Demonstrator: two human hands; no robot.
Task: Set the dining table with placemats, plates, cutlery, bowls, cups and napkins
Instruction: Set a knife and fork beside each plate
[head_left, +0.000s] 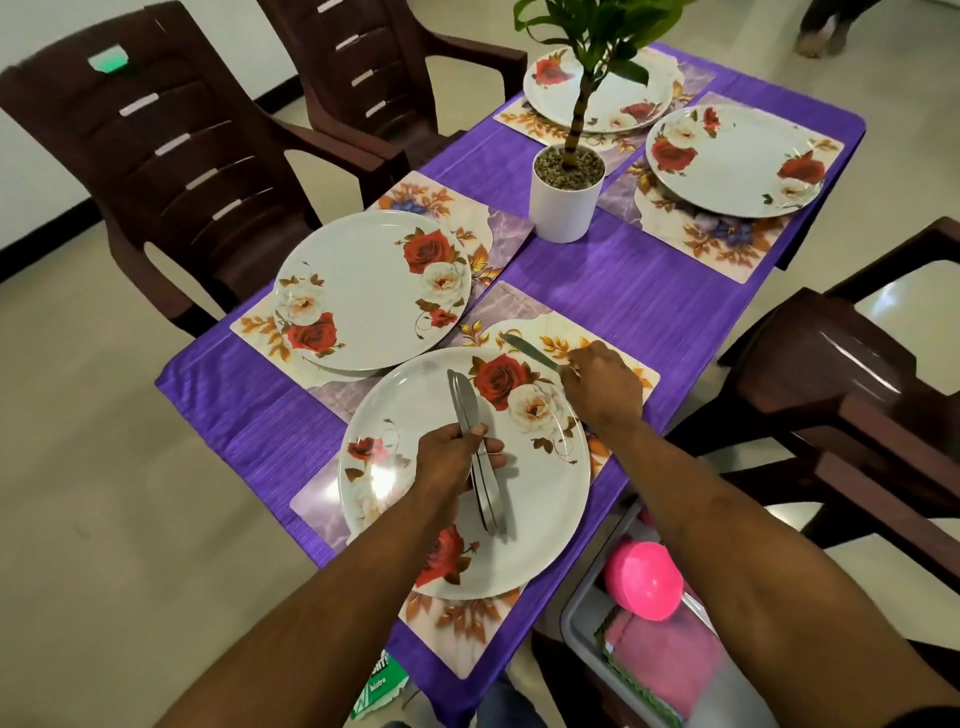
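Gripping a bundle of table knives (478, 457), my left hand (451, 457) hovers over the nearest rose-patterned plate (415, 395), blades pointing away from me. Just right of it, my right hand (602, 384) pinches a single knife (527, 351) by the handle, its blade angled up-left over the floral placemat (618, 358) beside that plate. Beyond both hands, three more plates sit on placemats around a potted plant (566, 192).
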